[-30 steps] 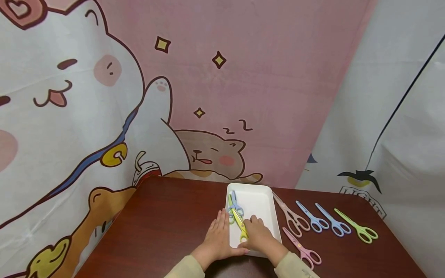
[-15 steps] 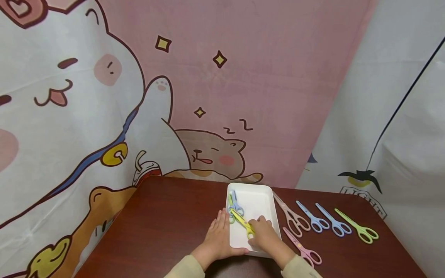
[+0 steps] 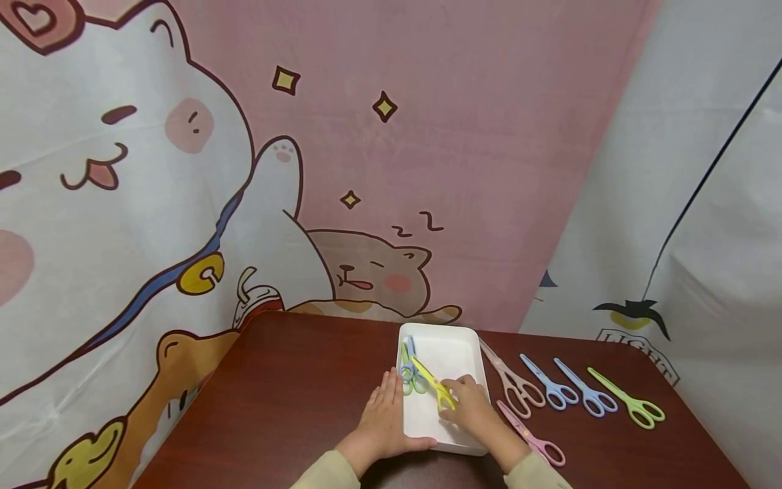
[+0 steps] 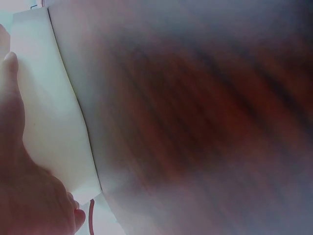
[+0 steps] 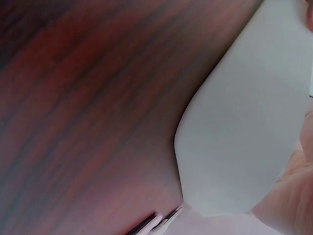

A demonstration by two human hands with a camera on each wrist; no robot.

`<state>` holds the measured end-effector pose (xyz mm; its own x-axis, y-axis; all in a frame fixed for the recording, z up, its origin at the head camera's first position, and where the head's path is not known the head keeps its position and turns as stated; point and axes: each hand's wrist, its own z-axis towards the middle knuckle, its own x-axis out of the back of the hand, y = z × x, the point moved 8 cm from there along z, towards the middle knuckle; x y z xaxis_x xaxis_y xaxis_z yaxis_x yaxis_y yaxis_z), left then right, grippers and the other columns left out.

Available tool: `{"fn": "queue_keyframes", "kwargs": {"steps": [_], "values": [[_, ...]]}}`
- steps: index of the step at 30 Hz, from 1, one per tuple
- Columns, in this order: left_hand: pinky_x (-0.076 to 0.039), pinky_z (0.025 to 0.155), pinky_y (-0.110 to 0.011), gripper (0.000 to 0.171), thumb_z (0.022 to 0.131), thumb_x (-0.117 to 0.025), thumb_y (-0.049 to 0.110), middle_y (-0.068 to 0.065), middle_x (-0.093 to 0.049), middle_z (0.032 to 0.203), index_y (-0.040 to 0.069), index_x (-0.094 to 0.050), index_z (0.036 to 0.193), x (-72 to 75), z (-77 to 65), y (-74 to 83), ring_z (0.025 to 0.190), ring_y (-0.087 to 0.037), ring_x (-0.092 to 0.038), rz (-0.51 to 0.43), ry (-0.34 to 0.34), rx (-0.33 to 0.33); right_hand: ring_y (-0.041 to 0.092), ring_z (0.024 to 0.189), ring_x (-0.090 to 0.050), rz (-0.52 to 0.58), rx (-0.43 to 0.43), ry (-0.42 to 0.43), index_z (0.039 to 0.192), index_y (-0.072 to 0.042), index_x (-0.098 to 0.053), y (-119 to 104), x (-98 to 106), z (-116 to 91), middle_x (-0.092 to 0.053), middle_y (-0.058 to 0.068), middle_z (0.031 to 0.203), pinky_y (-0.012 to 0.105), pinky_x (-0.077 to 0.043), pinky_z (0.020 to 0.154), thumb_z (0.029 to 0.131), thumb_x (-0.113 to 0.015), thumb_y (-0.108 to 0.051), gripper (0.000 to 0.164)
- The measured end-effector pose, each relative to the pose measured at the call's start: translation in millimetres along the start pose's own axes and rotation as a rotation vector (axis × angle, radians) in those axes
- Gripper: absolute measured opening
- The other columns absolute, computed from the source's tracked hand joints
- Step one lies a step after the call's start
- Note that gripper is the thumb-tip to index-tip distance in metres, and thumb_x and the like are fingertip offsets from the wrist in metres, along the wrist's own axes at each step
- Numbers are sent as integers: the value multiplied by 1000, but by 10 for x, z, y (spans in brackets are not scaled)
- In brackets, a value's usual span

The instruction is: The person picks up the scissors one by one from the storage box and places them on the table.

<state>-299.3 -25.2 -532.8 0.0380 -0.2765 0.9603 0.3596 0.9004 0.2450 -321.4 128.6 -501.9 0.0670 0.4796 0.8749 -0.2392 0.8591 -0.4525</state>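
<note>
My left hand (image 3: 383, 418) lies along the left wall and near-left corner of a white tray (image 3: 452, 346), fingers straight and thumb along the near edge. Inside the tray, my right hand (image 3: 472, 409) pinches a pair of yellow scissors (image 3: 431, 378) by the handle, blades pointing up and left. The blade tips are close to blue scissors (image 3: 410, 346) and green scissors (image 3: 404, 353), which overlap each other along the tray's left side. In the left wrist view the left hand (image 4: 29, 181) is against the tray's outer wall (image 4: 54, 112). The right wrist view has the right hand (image 5: 288, 200) at its edge.
Right of the tray on the dark wooden table (image 3: 318, 387) lie beige scissors (image 3: 508, 375), pink scissors (image 3: 525, 431), two blue pairs (image 3: 544, 380) and light green scissors (image 3: 623, 396). A cartoon-printed cloth (image 3: 489, 170) hangs behind the table.
My right hand has moved right and slightly away from me inside the tray, swinging the yellow scissors to a diagonal. The blue and green scissors have shifted slightly. My left hand has stayed put.
</note>
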Motion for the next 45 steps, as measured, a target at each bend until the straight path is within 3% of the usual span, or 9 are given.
{"fn": "queue_keyframes", "kwargs": {"steps": [6,21,33,38,45], "values": [[-28,112,-46,137,56,-45,94,-22,-14,156,-4,-17,149,0,0,-1,145,-32,-17,-1,4,3,29,89,-57,45,12,77,111,-8,-69,60,115,-22,-59,13,99,44,-47,76,61,-86,-21,54],[-27,113,-45,138,55,-42,96,-20,-11,158,-2,-15,150,-39,11,-17,145,-31,-14,-10,-21,11,34,100,-57,92,-1,118,117,-9,-66,164,320,-48,-58,18,110,51,-46,85,68,-84,-19,53],[-27,113,-45,140,53,-38,98,-19,-11,158,-1,-15,150,-67,26,-33,145,-30,-15,-3,-7,11,35,103,-57,106,49,194,116,-7,-64,235,492,-120,-59,18,110,50,-46,85,68,-84,-16,53],[-26,113,-45,140,53,-40,97,-19,-11,158,-1,-15,150,-58,22,-31,145,-30,-14,-16,-12,14,37,105,-56,97,36,186,118,-6,-63,310,550,-138,-58,19,113,50,-46,85,69,-84,-17,54],[-27,113,-45,138,56,-44,95,-20,-13,157,-2,-17,149,-10,10,-8,145,-31,-16,-14,-17,15,44,118,-49,104,-48,121,123,-5,-60,496,580,-168,-51,26,125,58,-42,91,73,-81,-18,56]]}}
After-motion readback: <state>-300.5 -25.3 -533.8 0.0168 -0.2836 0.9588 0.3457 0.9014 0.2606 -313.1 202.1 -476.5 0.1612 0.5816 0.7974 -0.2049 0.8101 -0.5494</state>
